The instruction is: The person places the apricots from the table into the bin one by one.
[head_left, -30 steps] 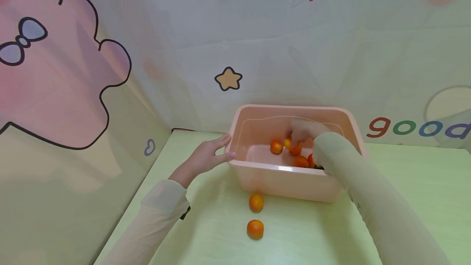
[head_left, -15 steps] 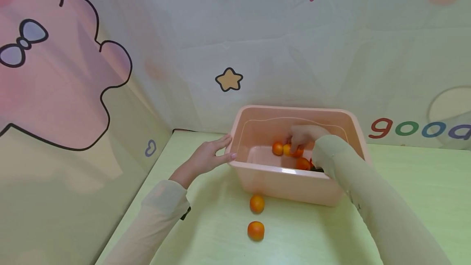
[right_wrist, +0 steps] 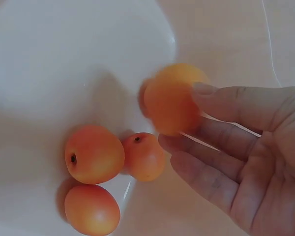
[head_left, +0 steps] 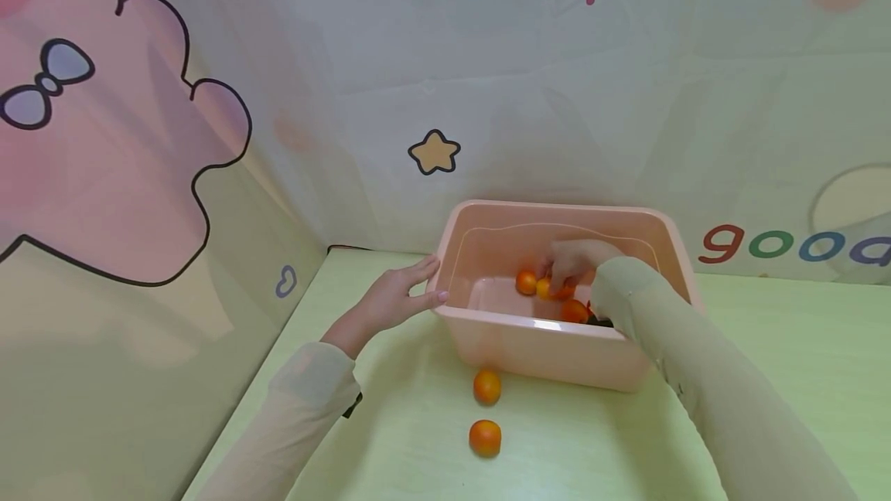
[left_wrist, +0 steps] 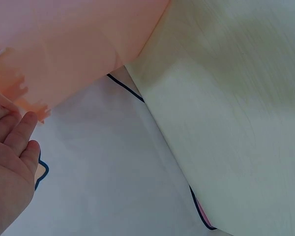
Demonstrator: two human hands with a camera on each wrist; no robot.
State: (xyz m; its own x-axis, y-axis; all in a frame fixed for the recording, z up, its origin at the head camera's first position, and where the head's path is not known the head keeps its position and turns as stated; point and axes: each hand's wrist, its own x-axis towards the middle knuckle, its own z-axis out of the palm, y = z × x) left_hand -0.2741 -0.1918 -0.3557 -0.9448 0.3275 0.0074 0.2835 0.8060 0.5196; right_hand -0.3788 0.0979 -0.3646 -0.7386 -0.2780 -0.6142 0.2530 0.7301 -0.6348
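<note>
The held fruit (right_wrist: 174,101), orange-yellow and rounded, looked light and fairly firm, with a smooth skin that might have slipped in a careless pinch or bruised under a hard one. The best hold seemed to be around its widest part, thumb and fingers opposed, with only mild pressure. The right hand (right_wrist: 263,157) grasped it much that way, thumb above and fingers below in the upper middle of the right wrist view. The fruit was inside the pink bin (head_left: 550,354), right of centre in the head view; whether it touched the bin's floor could not be told. Three loose fruits (right_wrist: 94,155) lay close together at the lower left of the wrist view.

At the bin's left side, the left hand (head_left: 390,296) gripped the rim, thumb over the edge. The bin looked like light, stiff plastic, easily nudged, so the rim seemed a sound place to steady it.

Compared with a second earlier, the held fruit sat lower in the bin, beside a redder fruit (head_left: 526,282), and the right hand had come down with it. The left hand stayed put, as did the outer pair of fruits (head_left: 487,387) on the tabletop (head_left: 390,447), lower centre of the head view
</note>
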